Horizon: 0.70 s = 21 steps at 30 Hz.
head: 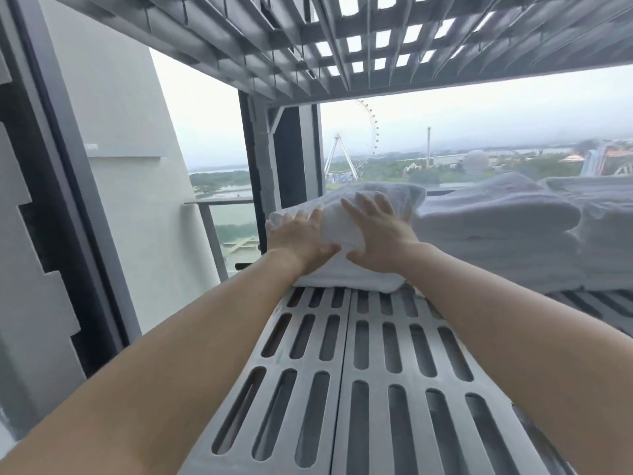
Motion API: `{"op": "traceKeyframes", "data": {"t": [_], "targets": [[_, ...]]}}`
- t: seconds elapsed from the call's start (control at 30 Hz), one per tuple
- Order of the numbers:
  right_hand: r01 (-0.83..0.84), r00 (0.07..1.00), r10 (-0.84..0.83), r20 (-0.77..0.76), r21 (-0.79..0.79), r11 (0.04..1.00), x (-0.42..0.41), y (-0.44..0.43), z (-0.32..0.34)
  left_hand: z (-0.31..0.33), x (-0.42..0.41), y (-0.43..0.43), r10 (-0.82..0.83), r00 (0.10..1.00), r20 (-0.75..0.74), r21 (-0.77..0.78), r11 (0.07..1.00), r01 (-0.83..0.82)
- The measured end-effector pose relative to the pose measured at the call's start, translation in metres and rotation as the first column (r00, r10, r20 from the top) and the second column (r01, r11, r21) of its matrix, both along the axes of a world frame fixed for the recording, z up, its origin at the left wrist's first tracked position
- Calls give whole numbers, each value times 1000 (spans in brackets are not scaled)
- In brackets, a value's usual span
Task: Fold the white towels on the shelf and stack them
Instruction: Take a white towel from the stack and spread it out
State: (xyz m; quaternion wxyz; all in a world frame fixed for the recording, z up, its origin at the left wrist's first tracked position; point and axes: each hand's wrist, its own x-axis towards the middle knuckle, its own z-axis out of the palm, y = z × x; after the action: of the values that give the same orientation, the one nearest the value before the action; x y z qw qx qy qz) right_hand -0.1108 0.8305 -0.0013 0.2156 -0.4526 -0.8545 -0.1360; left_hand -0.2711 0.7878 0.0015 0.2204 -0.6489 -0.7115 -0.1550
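Head view: both bare arms reach forward over a grey slotted shelf to a folded white towel lying at the far left of the shelf.

The left hand lies flat on the towel's left side, fingers straight and close together, thumb stretched out to the right along the near fold. The right hand presses on the top of the towel just right of it, fingers straight and spread, thumb pointing left. The two thumbs nearly meet. Neither hand curls round the cloth.

The towel bulges up under the palms, and its far edge rises behind the fingers. Just to its right, touching or nearly so, sits a stack of folded white towels, with a second stack beyond it at the right edge.

A slatted upper shelf hangs overhead. A dark post stands behind the towel. Far off, past the shelf, a Ferris wheel shows against a pale sky.
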Motion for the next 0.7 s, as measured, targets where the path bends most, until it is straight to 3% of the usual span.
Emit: {"op": "traceKeyframes", "data": {"t": [0.1,0.23,0.5,0.6,0.7], "targets": [[2,999,-2,-54,-11,1000,-4,2,-7,-5,-1,2,-72,995,72,34,997,69],[3,990,13,-138,110,994,-13,-3,-7,-7,5,-8,-170,980,103,91,983,161],[-11,957,119,-264,379,925,-1,-33,21,12,7,-38,-238,953,-186,411,862,296],[-22,953,141,-267,405,914,10,-45,26,15,4,-48,-228,958,-173,433,856,282],[-28,957,142,-254,405,914,23,-56,21,11,-3,-56,-177,969,-174,359,905,230]]}}
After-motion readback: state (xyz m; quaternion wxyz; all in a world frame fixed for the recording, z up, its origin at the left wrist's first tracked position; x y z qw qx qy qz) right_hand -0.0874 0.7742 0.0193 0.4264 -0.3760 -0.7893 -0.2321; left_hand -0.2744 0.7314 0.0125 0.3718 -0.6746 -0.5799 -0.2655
